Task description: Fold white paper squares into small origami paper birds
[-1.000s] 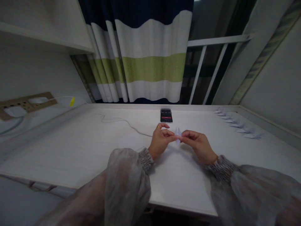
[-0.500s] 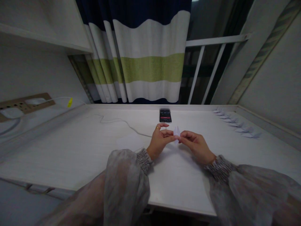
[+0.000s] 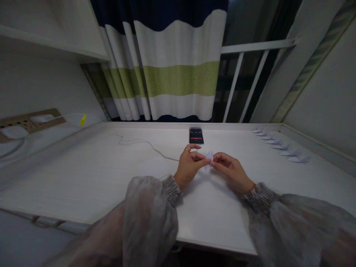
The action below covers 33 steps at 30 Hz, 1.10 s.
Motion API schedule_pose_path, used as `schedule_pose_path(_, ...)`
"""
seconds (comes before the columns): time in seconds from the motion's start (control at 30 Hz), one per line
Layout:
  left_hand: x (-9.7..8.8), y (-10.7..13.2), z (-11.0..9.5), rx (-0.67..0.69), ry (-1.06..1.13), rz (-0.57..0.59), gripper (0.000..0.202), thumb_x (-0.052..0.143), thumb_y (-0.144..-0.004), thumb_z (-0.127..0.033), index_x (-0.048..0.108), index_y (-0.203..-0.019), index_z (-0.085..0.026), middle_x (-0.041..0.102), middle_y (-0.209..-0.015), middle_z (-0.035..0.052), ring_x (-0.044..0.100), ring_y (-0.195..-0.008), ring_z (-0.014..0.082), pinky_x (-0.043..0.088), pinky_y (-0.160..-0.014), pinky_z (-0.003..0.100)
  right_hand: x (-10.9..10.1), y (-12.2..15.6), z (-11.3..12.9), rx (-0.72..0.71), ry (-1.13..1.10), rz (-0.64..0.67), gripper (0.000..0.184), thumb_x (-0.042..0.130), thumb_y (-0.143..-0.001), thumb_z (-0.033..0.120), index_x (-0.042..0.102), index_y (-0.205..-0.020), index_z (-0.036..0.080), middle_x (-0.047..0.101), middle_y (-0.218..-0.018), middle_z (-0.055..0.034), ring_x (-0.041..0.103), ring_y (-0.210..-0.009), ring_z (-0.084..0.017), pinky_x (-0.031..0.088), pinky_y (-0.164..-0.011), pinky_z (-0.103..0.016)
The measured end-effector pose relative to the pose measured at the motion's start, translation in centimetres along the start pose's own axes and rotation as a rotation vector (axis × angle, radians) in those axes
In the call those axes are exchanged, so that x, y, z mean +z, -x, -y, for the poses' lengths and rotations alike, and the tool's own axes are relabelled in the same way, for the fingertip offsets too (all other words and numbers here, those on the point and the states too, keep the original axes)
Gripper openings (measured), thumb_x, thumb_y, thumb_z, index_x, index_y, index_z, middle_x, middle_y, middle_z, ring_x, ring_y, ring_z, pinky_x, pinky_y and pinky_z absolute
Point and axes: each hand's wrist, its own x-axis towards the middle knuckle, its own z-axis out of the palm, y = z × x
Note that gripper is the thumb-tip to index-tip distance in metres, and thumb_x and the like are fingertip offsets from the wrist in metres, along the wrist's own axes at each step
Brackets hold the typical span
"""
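Observation:
Between my two hands, above the white desk [image 3: 105, 185], is a small piece of folded white paper [image 3: 209, 155] with pointed tips. My left hand [image 3: 191, 163] pinches its left side between thumb and fingers, with the ringed index finger raised and bent. From the other side, my right hand [image 3: 230, 168] grips the paper with thumb and forefinger. Fingertips of both hands cover the paper's middle, so its exact folds are hard to make out. At the right of the desk lies a row of several folded paper cranes [image 3: 283, 148].
A phone [image 3: 196, 136] with a lit screen lies beyond my hands. Its white cable [image 3: 158, 151] runs left across the desk. What looks like flat white paper [image 3: 152, 167] lies left of my hand. Behind hang a striped curtain [image 3: 180, 79] and white window bars [image 3: 233, 87].
The folded paper has tilted slightly to the right between my fingers, and its upper points sit closer together. Both hands stay in nearly the same place.

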Motion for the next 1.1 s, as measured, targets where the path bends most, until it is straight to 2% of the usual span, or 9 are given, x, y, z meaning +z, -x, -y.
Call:
schedule_pose_path(0.1,0.07,0.14,0.14,-0.016,-0.004,0.061,0.050,0.073,-0.052,-0.017,0.040,-0.089,-0.016,0.059,-0.055,-0.0057,0.054,-0.049,0.0063,0.040,-0.055,0.019,-0.04,-0.12,0.25,-0.030,-0.047,-0.003,0.017,0.065,-0.065,0.031,0.056,-0.072,0.018,0.049,-0.068,0.0023,0.045,-0.067,-0.011,0.037,-0.064,-0.026)
schedule_pose_path(0.33,0.03,0.31,0.45,-0.064,0.024,0.170,0.049,0.073,-0.053,-0.018,0.040,-0.090,-0.017,0.059,-0.054,-0.0063,0.054,-0.048,0.0066,0.042,-0.057,0.021,-0.21,-0.17,0.25,-0.051,-0.062,0.018,0.014,0.065,-0.065,0.029,0.058,-0.062,0.018,0.051,-0.070,0.0010,0.046,-0.068,-0.012,0.036,-0.065,-0.027)
schedule_pose_path(0.7,-0.13,0.27,0.71,-0.082,-0.020,0.208,0.045,0.072,-0.054,-0.016,0.042,-0.087,-0.016,0.057,-0.052,-0.0070,0.052,-0.046,0.0056,0.040,-0.053,0.019,-0.28,-0.12,0.56,-0.032,-0.072,0.010,0.015,0.064,-0.066,0.029,0.058,-0.058,0.018,0.050,-0.067,0.0011,0.045,-0.065,-0.012,0.035,-0.061,-0.026)
schedule_pose_path(1.1,-0.27,0.00,0.87,-0.120,-0.037,0.264,0.046,0.072,-0.052,-0.015,0.042,-0.086,-0.016,0.056,-0.051,-0.0075,0.049,-0.044,0.0046,0.035,-0.049,0.017,-0.48,-0.10,0.42,-0.065,-0.104,0.015,0.009,0.063,-0.067,0.025,0.064,-0.059,0.020,0.049,-0.067,0.0012,0.045,-0.067,-0.012,0.034,-0.065,-0.027)
